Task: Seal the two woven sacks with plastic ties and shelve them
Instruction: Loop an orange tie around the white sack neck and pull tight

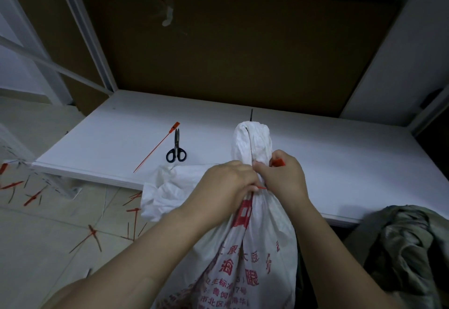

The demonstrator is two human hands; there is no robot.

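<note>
A white woven sack (252, 255) with red print stands in front of me, its neck gathered and its top flopping onto the white shelf board (340, 162). Both hands are at the neck. My left hand (226, 182) grips the bunched fabric and pinches the thin end of a red plastic tie (278, 162). My right hand (281, 177) holds the tie's tag end on the far side of the neck. A second white sack (165, 194) lies slumped to the left, against the shelf edge. Another red tie (155, 148) lies loose on the board.
Black-handled scissors (176, 147) lie on the board beside the spare tie. Several cut red tie pieces (93, 233) litter the tiled floor at left. A heap of olive cloth (408, 248) sits at lower right. Brown cardboard (230, 46) backs the shelf, with metal uprights at left.
</note>
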